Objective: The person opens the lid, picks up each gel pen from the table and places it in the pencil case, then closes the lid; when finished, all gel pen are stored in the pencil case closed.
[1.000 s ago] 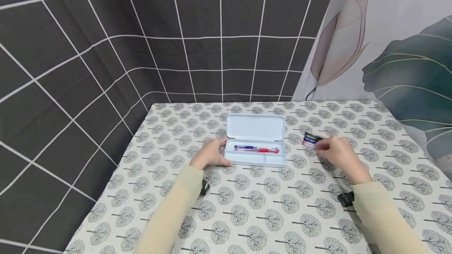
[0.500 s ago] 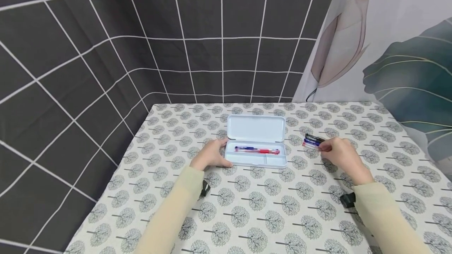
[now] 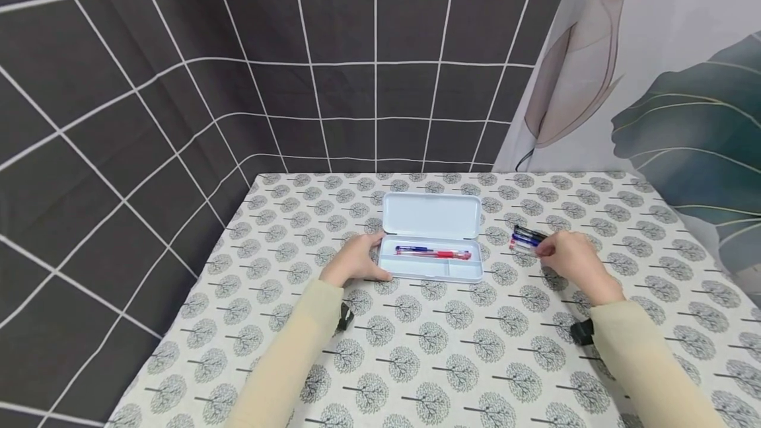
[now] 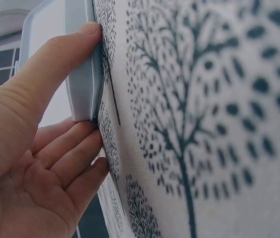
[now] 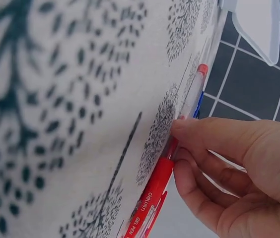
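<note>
A light blue pencil case [image 3: 416, 270] lies with its lid raised at the middle of the table. My left hand [image 3: 353, 259] holds its left end, thumb at the front edge and fingers at the side, as the left wrist view shows. Inside the back compartment are a blue pen [image 3: 411, 249] and a red pen [image 3: 448, 254]. To the right of the case, my right hand [image 3: 573, 263] pinches a red gel pen [image 5: 152, 201] between thumb and fingers, low over the cloth. Beside that pen lie a blue pen [image 3: 526, 239] and a black pen [image 3: 528, 232], partly hidden by the hand.
A tree-patterned cloth [image 3: 428, 339] covers the table. Behind and to the left hangs a dark curtain with white grid lines [image 3: 339, 91]. A pale curtain with leaf prints [image 3: 672, 117] hangs at the right.
My right hand has moved very slightly right, with its fingers now at the red gel pen. The left hand and the case stay in place.
</note>
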Demonstrator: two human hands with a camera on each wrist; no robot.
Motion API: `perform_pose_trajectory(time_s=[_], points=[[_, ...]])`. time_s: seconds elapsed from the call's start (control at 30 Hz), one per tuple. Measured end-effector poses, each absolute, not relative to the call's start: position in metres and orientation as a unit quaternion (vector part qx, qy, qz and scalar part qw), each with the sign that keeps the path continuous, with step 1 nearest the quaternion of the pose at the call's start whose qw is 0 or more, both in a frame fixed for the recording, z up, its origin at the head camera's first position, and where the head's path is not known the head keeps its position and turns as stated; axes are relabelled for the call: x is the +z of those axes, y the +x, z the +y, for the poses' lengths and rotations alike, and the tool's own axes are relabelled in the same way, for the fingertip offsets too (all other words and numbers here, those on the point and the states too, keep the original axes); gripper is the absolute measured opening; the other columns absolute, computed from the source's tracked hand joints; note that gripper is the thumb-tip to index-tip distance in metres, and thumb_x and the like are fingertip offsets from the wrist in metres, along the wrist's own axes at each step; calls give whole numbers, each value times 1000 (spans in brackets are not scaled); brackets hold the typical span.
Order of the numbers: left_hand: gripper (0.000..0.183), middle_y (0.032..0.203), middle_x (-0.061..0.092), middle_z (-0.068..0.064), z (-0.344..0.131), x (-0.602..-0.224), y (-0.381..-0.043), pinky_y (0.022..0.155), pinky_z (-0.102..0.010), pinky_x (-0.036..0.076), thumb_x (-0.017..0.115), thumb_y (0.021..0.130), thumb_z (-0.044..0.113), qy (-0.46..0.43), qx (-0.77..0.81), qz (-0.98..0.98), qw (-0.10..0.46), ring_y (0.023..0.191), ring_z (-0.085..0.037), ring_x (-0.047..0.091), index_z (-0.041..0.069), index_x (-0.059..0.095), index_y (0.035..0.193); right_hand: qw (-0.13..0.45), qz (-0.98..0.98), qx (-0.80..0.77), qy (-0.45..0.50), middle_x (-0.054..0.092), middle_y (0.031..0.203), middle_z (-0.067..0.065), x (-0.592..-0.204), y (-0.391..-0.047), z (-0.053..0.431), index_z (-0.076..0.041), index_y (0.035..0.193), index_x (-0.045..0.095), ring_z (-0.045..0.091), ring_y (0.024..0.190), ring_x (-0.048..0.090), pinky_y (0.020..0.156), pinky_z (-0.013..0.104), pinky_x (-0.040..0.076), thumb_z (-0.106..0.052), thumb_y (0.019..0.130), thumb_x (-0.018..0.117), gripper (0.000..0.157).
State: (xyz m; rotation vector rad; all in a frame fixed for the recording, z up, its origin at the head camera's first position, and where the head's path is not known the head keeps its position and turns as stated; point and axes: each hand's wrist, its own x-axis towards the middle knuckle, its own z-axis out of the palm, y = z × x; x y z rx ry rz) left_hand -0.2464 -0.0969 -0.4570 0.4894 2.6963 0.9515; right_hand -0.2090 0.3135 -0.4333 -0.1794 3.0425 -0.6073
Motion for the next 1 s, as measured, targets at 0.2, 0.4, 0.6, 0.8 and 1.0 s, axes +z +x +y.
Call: perform_pose_trajectory(time_s=[0.2, 0.4, 0.6, 0.8, 1.0], points=[[97, 136, 60, -9, -97, -457, -247, 110, -46, 42, 93, 59, 25, 173, 322, 924, 115, 121, -29, 57, 18, 48, 144, 21, 979, -198, -54, 71, 84, 18, -434, -210, 313, 6, 95, 72, 26, 72, 65, 67, 42, 58, 3, 78, 70, 18], [98, 135, 61, -9, -98, -458, -248, 108, -46, 44, 93, 58, 25, 175, 323, 923, 115, 117, -28, 59, 17, 48, 145, 27, 976, -211, -50, 71, 84, 15, -433, -208, 310, 6, 99, 71, 20, 70, 63, 62, 35, 57, 1, 80, 69, 19], [94, 131, 63, -8, -98, -459, -247, 107, -47, 44, 93, 59, 25, 178, 327, 921, 117, 113, -26, 60, 16, 50, 143, 21, 972, -223, -65, 72, 83, 13, -433, -207, 307, 6, 99, 71, 17, 69, 63, 64, 36, 58, -2, 82, 69, 19], [96, 133, 62, -9, -98, -458, -246, 108, -46, 44, 93, 59, 25, 174, 323, 923, 116, 115, -27, 60, 16, 48, 144, 16, 971, -227, -74, 73, 83, 11, -427, -206, 303, 4, 102, 71, 18, 71, 65, 69, 42, 59, -4, 83, 69, 20], [101, 137, 59, -10, -98, -457, -246, 109, -47, 43, 93, 59, 23, 169, 328, 922, 116, 119, -28, 58, 14, 44, 147, 0, 970, -226, -84, 73, 90, 19, -422, -208, 298, 4, 99, 72, 20, 72, 67, 68, 40, 60, -4, 82, 70, 19]])
